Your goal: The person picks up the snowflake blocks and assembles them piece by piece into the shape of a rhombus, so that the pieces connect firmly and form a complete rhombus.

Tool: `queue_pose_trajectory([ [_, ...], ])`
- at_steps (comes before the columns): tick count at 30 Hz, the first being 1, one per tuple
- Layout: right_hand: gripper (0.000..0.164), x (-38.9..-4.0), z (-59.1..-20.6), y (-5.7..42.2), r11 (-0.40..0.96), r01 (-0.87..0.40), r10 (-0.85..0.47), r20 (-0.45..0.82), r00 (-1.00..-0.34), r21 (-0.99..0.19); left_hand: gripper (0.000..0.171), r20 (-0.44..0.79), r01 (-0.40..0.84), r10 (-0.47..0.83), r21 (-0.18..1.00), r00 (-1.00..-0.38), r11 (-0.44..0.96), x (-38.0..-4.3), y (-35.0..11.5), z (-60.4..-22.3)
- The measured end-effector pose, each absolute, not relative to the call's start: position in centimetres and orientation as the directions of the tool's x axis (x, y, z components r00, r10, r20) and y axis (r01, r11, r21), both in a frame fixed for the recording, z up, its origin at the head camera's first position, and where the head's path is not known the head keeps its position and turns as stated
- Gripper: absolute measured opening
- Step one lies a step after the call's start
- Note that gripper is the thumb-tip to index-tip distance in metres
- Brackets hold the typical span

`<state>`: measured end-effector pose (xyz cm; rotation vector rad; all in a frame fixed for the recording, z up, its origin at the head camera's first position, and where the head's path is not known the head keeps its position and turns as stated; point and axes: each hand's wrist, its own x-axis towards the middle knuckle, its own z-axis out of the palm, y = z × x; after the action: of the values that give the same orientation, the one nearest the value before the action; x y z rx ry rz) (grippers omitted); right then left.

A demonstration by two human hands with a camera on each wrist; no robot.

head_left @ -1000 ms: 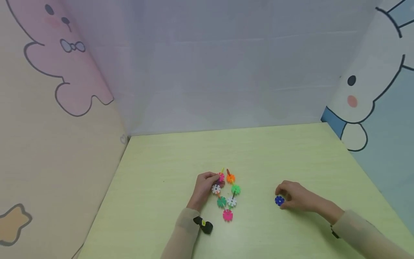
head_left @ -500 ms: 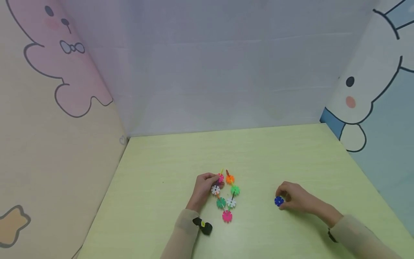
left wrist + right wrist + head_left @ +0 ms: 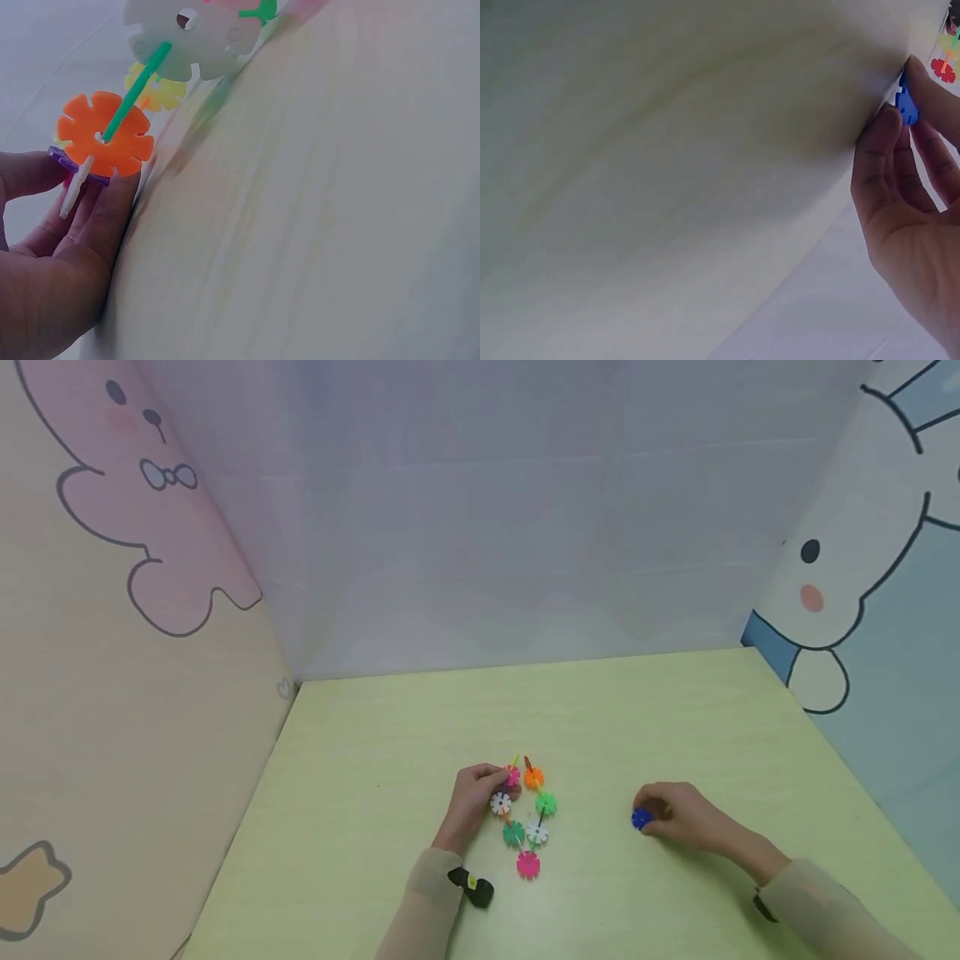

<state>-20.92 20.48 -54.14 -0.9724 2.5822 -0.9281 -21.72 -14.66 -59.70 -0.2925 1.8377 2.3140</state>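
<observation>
A loop-shaped chain of colorful notched snowflake discs (image 3: 513,834) lies mid-table in the head view, its two upper ends apart. My left hand (image 3: 471,797) pinches the chain near its upper left end, by a pink disc (image 3: 513,775). The left wrist view shows thumb and fingers around a purple disc (image 3: 96,178), beside an orange disc (image 3: 109,135); a white disc (image 3: 187,41) stands above. To the right, my right hand (image 3: 686,814) pinches a single blue snowflake disc (image 3: 641,818) between thumb and fingers, close over the table. In the right wrist view that blue disc (image 3: 907,109) appears nearly edge-on.
The pale yellow-green table (image 3: 360,893) meets a plain light curtain (image 3: 480,552) at the back. Side panels carry cartoon animals, a pink one (image 3: 180,585) at left and a white rabbit-like one (image 3: 832,585) at right. A black band (image 3: 472,887) sits on the left wrist.
My right hand has shifted slightly left, and the blue disc has tilted and risen a little in its grip. The left hand and the chain stay nearly where they were.
</observation>
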Motion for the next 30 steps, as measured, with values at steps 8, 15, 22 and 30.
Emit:
queue_pose_trajectory([
  [8, 0.018, -22.5, -53.7, 19.4, 0.578, -0.525, -0.659, 0.022, -0.752, -0.624, 0.02, -0.265, -0.261, 0.011, 0.94, -0.964, -0.221, -21.8, -14.6, -59.7],
  [15, 0.017, -25.2, -53.3, 17.6, 0.566, -0.512, -0.638, 0.05, -0.769, -0.646, 0.022, -0.264, -0.263, 0.025, 0.938, -0.964, -0.225, -21.7, -14.7, -59.6],
  [22, 0.019, -27.5, -52.0, 13.9, 0.544, -0.446, -0.591, 0.053, -0.805, -0.71, 0.021, -0.258, -0.258, 0.027, 0.94, -0.966, -0.225, -21.6, -14.8, -59.5],
  [30, 0.013, -29.5, -51.3, 10.0, 0.56, -0.398, -0.561, 0.021, -0.828, -0.727, 0.023, -0.264, -0.266, 0.039, 0.94, -0.964, -0.213, -21.6, -14.6, -59.1],
])
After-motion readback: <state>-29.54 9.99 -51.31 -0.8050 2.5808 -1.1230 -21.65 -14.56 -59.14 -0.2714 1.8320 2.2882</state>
